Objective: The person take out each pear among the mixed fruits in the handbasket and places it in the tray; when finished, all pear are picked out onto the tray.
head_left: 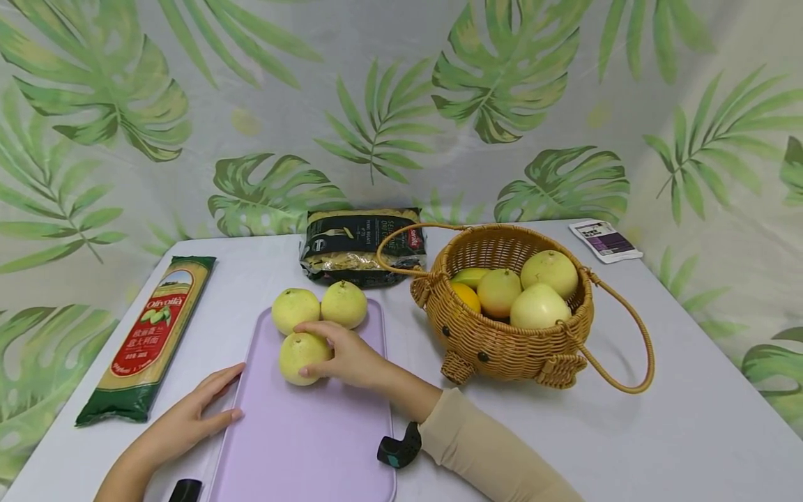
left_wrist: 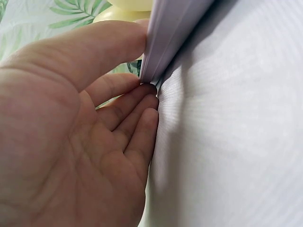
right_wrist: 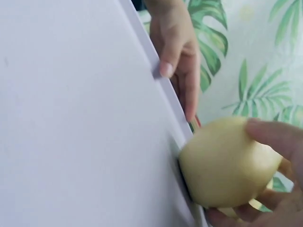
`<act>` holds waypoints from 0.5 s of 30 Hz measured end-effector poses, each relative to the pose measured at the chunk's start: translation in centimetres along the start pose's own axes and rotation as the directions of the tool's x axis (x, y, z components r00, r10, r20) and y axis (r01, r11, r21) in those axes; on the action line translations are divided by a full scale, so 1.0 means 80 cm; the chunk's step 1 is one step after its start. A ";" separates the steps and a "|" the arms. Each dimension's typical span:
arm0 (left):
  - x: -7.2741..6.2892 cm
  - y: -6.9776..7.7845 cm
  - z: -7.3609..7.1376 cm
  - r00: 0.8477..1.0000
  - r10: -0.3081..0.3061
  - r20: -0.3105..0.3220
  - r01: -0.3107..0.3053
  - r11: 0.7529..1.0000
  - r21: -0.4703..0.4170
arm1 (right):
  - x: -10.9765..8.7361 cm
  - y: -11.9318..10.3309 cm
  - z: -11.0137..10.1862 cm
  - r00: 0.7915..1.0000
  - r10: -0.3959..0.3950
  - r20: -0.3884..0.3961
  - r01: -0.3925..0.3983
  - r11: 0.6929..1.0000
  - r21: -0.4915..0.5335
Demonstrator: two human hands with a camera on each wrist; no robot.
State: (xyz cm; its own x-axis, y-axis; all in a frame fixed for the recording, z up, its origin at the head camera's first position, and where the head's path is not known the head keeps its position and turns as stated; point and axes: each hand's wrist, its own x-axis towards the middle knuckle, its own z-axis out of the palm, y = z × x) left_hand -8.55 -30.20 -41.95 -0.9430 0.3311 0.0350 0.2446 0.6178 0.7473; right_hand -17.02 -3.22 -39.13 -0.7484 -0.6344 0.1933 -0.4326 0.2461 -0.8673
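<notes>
My right hand (head_left: 345,353) holds a pale yellow round pear (head_left: 300,366), thumb on one side and fingers on the other. In the right wrist view that pear (right_wrist: 222,163) rests against the surface of the lilac tray (right_wrist: 94,118). Two more pears (head_left: 295,311) (head_left: 344,305) sit just behind it at the far end of the tray (head_left: 301,439). My left hand (head_left: 191,418) lies at the tray's left edge with fingers extended. In the left wrist view its thumb touches the tray rim (left_wrist: 161,38), and the fingertips are at the rim's underside near the tablecloth (left_wrist: 227,123).
Right of the tray stands a wicker basket (head_left: 502,348) with raised handles, holding several fruits, among them an orange one (head_left: 465,298). A spaghetti pack (head_left: 150,335) lies at the left. Behind are a black pasta bag (head_left: 364,244) and a small white-and-purple packet (head_left: 605,240).
</notes>
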 end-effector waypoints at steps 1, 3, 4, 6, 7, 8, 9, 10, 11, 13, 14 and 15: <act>0.000 0.000 0.000 1.000 0.002 -0.001 -0.002 1.000 0.000 | 0.000 0.001 -0.002 1.000 -0.004 0.030 0.005 1.000 -0.015; 0.000 0.001 0.000 1.000 0.003 -0.002 -0.003 1.000 0.003 | 0.000 0.001 -0.005 0.997 -0.014 0.072 0.017 0.999 -0.041; 0.000 0.001 0.000 1.000 -0.002 -0.003 0.002 1.000 0.004 | 0.000 0.001 -0.006 0.997 -0.018 0.080 0.023 0.998 -0.061; 0.001 0.001 0.000 1.000 -0.002 -0.002 0.002 1.000 0.009 | 0.001 0.001 -0.003 0.997 -0.021 0.071 0.028 0.995 -0.096; 0.001 0.001 0.000 1.000 -0.006 -0.003 0.006 1.000 0.008 | 0.001 0.001 -0.002 0.998 -0.022 0.059 0.029 0.992 -0.119; 0.001 0.002 0.000 1.000 -0.006 -0.003 0.006 1.000 0.009 | 0.002 0.000 0.001 0.999 -0.021 0.044 0.027 0.990 -0.139; 0.001 0.002 0.000 1.000 -0.007 -0.002 0.007 1.000 0.009 | 0.002 -0.001 0.003 0.999 -0.021 0.027 0.025 0.986 -0.165; 0.001 0.002 0.000 1.000 -0.005 -0.002 0.005 1.000 0.009 | 0.003 -0.001 0.006 1.000 -0.020 0.010 0.021 0.983 -0.182; 0.001 0.002 0.001 1.000 -0.002 -0.003 0.002 1.000 0.008 | 0.004 -0.002 0.009 1.000 -0.016 -0.007 0.015 0.981 -0.194; 0.002 0.002 0.001 1.000 0.004 -0.005 -0.004 1.000 0.004 | 0.005 -0.003 0.014 0.999 -0.011 -0.036 0.003 0.978 -0.206; 0.002 0.001 0.001 1.000 0.006 -0.006 -0.006 1.000 0.004 | 0.005 -0.004 0.016 0.999 -0.007 -0.048 -0.003 0.978 -0.210; 0.002 0.001 0.001 1.000 0.009 -0.006 -0.009 1.000 0.004 | 0.005 -0.005 0.017 0.998 -0.006 -0.058 -0.007 0.977 -0.215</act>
State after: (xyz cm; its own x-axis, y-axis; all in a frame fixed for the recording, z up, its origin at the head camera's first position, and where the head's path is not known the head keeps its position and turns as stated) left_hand -8.66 -30.05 -41.96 -0.9420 0.3324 0.0459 0.2542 0.6176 0.7443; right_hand -16.50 -4.58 -39.32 -0.7737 -0.5924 0.2247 -0.5257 0.4024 -0.7495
